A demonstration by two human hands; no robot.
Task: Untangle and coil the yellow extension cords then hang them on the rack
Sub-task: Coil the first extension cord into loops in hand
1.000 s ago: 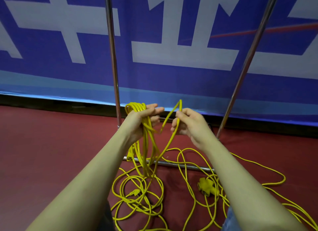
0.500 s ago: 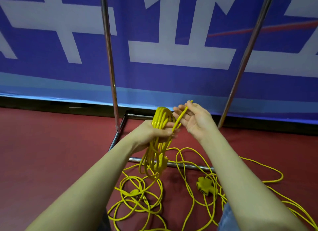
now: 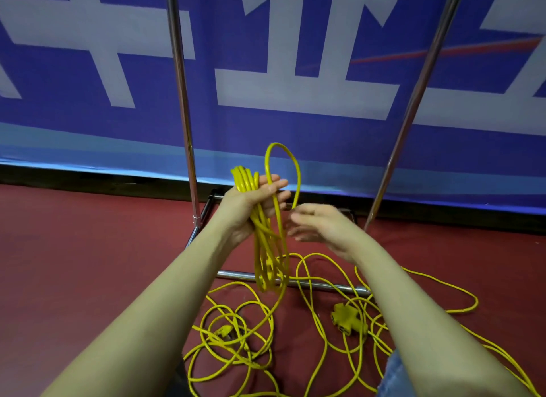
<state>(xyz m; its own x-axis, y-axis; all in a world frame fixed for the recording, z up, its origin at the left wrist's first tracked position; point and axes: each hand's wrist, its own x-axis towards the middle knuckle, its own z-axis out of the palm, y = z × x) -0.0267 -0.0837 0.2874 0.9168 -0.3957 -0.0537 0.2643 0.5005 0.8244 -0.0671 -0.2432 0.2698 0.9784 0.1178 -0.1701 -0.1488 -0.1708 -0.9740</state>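
Note:
My left hand (image 3: 251,201) grips a bundle of yellow cord loops (image 3: 266,248) that hangs down to about the rack's floor bar. A fresh loop (image 3: 283,166) arches above the fingers of that hand. My right hand (image 3: 319,228) is blurred just right of the bundle, fingers loosely spread, and I cannot tell whether it touches the cord. More yellow cord lies tangled on the red floor (image 3: 236,337), with a yellow multi-socket block (image 3: 348,319) among it.
The metal rack has two upright poles (image 3: 183,101) (image 3: 419,95) and a floor bar (image 3: 319,284) under my hands. A blue and white banner (image 3: 295,86) covers the wall behind. Red floor (image 3: 74,263) spreads to the left. Blue denim (image 3: 393,376) shows at the bottom.
A new loop of cord has been laid over my left hand's bundle. My right hand has come off that strand and dropped lower to the right.

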